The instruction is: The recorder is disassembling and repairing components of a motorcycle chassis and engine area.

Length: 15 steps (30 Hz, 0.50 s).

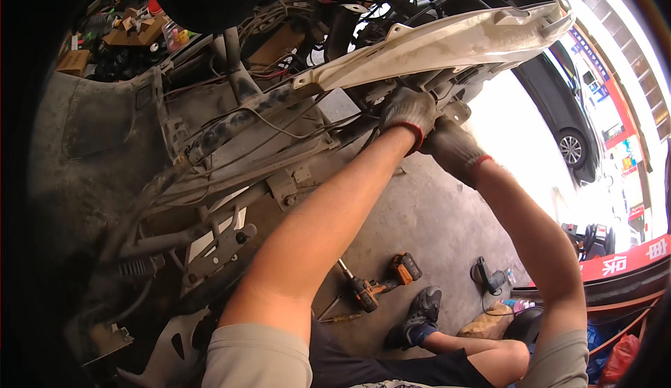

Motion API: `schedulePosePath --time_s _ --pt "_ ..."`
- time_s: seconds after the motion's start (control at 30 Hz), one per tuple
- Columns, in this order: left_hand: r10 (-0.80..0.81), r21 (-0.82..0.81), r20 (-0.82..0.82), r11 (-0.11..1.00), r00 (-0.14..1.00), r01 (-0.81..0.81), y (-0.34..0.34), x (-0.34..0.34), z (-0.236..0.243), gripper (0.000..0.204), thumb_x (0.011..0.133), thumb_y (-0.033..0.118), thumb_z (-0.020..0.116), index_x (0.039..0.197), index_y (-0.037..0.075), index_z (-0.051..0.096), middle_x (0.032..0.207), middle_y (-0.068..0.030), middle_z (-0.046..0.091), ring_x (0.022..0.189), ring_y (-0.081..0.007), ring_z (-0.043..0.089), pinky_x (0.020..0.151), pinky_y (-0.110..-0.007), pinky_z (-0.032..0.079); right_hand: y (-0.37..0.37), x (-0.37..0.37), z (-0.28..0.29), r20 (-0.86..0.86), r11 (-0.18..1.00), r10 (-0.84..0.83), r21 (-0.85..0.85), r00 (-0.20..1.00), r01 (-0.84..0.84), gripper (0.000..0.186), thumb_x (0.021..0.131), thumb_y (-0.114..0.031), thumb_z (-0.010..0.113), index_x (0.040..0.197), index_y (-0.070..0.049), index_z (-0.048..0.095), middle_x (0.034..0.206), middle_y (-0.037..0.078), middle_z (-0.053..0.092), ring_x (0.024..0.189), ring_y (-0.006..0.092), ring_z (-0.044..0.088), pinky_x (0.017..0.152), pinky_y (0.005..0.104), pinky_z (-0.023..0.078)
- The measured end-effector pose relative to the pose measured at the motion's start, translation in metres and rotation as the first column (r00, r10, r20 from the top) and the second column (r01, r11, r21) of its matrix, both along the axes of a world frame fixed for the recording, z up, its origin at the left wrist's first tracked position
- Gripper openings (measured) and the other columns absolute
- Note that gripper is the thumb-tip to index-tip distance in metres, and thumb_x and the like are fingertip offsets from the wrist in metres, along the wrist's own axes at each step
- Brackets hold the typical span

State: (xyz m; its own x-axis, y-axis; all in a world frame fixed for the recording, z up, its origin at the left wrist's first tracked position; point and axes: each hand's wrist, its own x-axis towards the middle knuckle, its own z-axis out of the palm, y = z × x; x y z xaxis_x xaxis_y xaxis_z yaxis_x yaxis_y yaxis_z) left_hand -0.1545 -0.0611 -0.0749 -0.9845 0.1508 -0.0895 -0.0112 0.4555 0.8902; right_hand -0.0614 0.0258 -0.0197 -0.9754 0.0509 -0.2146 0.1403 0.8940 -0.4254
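Both my hands, in grey knit gloves with red cuffs, reach up under the rear of a stripped scooter frame [241,84]. My left hand [409,112] is curled among dark metal parts just below a dusty white side panel [440,46]. Close beside it on the right, my right hand [454,147] is curled too, directly under a metal bracket tab [458,112]. The fingertips of both hands are hidden, and what they grip cannot be made out. Loose cables [272,126] run along the frame left of my hands.
On the concrete floor below lie a cordless impact driver [367,294] with an orange battery and a black corded device [491,276]. A loose body panel [168,346] is at lower left. Cardboard boxes [136,32] stand far left; a dark car [559,115] is parked outside.
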Motion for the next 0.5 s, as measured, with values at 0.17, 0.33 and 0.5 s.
schedulePosePath --time_s 0.17,0.33,0.5 --pt "-0.166 0.147 -0.066 0.974 0.984 0.174 -0.002 0.007 0.001 0.046 0.08 0.038 0.051 0.088 -0.004 0.069 0.088 -0.0255 0.068 0.088 -0.0342 0.067 0.082 -0.041 0.049 0.007 -0.006 0.008 0.144 0.982 -0.085 0.182 0.986 0.058 0.041 0.085 -0.021 0.06 0.116 0.005 0.054 0.116 0.025 0.062 0.107 0.0363 0.061 0.089 0.041 0.048" --pt "-0.026 0.084 -0.12 0.996 0.992 0.037 0.016 0.006 -0.012 0.051 0.091 0.043 0.046 0.102 -0.002 0.065 0.095 -0.0232 0.069 0.096 -0.0346 0.067 0.085 -0.042 0.051 0.026 -0.015 -0.03 -0.244 0.969 -0.012 0.238 0.97 0.072 0.04 0.088 -0.022 0.052 0.121 0.001 0.049 0.106 0.028 0.064 0.099 0.0433 0.062 0.085 0.0489 0.048" --pt "-0.059 0.13 0.01 0.99 0.998 0.057 -0.002 0.017 0.023 0.048 0.095 0.042 0.045 0.106 0.001 0.066 0.099 -0.0199 0.069 0.098 -0.0336 0.066 0.085 -0.042 0.051 0.01 -0.002 -0.001 -0.106 0.999 0.003 0.052 0.994 0.003 0.04 0.081 -0.02 0.058 0.112 0.005 0.057 0.101 0.028 0.065 0.091 0.0412 0.064 0.08 0.0447 0.049"
